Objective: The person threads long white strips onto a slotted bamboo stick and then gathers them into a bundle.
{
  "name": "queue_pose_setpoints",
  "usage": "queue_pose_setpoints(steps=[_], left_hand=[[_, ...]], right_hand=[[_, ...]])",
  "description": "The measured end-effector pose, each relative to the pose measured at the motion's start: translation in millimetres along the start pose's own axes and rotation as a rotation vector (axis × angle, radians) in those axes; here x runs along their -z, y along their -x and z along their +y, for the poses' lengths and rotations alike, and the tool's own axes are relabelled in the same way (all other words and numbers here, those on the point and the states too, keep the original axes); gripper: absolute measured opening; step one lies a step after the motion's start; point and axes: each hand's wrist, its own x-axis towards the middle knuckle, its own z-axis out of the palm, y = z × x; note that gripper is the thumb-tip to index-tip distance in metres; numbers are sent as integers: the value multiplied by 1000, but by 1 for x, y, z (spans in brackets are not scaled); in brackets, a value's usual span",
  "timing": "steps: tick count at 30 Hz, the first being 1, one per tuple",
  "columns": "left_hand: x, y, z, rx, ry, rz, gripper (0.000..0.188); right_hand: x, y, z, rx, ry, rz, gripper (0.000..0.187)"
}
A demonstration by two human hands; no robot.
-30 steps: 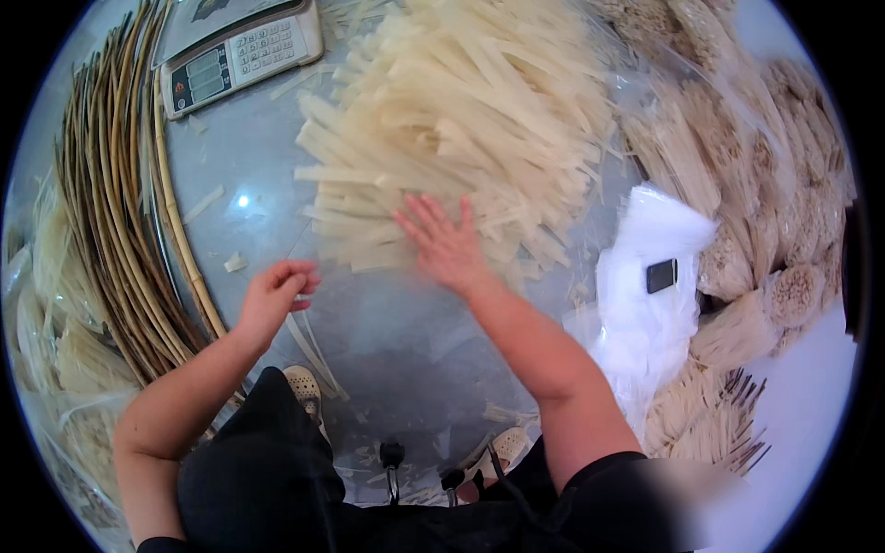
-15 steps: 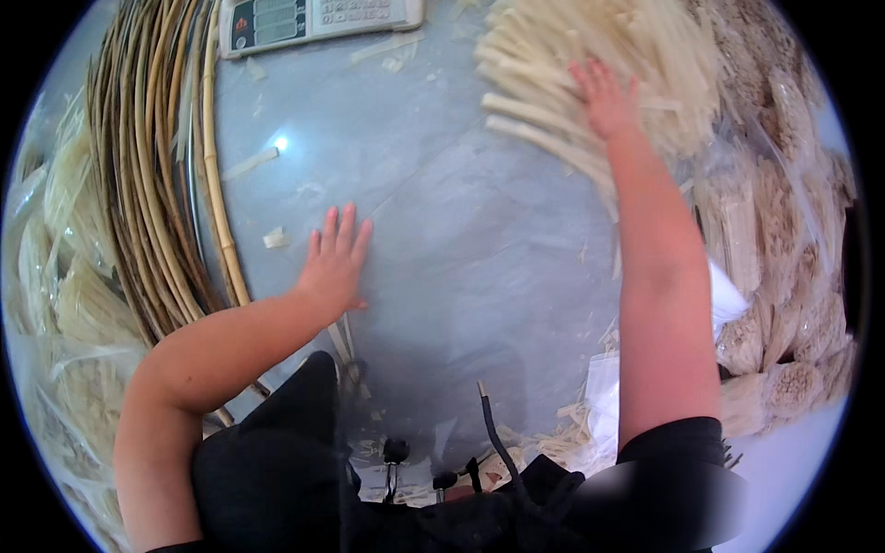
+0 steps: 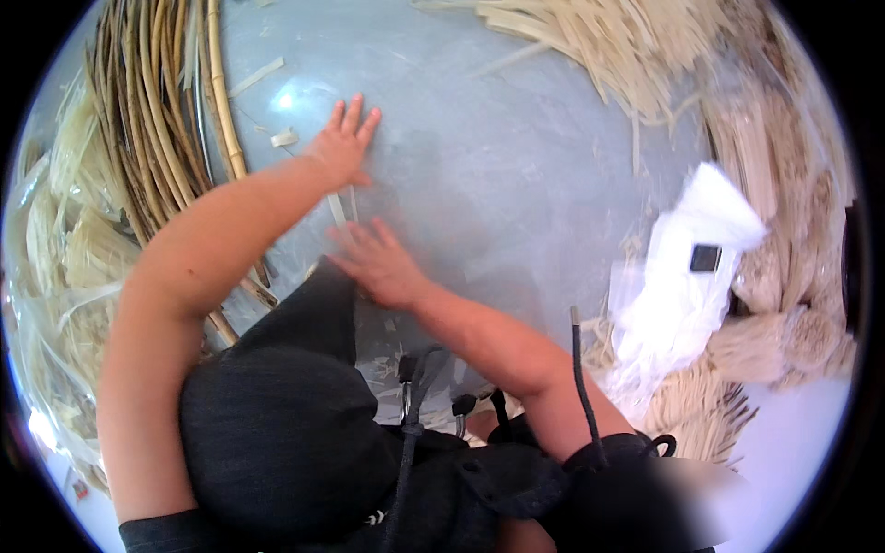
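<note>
Head view | both hands spread flat on grey floor (image 3: 516,184): left hand (image 3: 343,147), right hand (image 3: 383,267) | pale strip pile (image 3: 608,37) cut off

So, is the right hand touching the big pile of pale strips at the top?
Apart. The head view shows the right hand flat on the grey floor, with bare floor between it and the pale strip pile.

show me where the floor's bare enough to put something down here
The widest bare patch of grey floor lies between the left hand, the pale strip pile and the white bag. It is crowded along the cane bundle and the tied bundles.
</note>
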Motion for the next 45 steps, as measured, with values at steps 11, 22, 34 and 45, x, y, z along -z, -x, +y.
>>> queue_pose_setpoints(steps=[11,22,34,45], left_hand=[[38,96,19,-235,223,308,50],[87,248,98,-576,237,-40,39],[191,338,316,-731,160,191,35],[107,315,290,-386,143,76,27]], right_hand=[[304,49,181,-453,832,20,41],[267,447,-170,-1254,-1025,-279,41],[-86,755,-410,-2408,287,1760,39],[-125,949,-488,-2767,17,1307,83]])
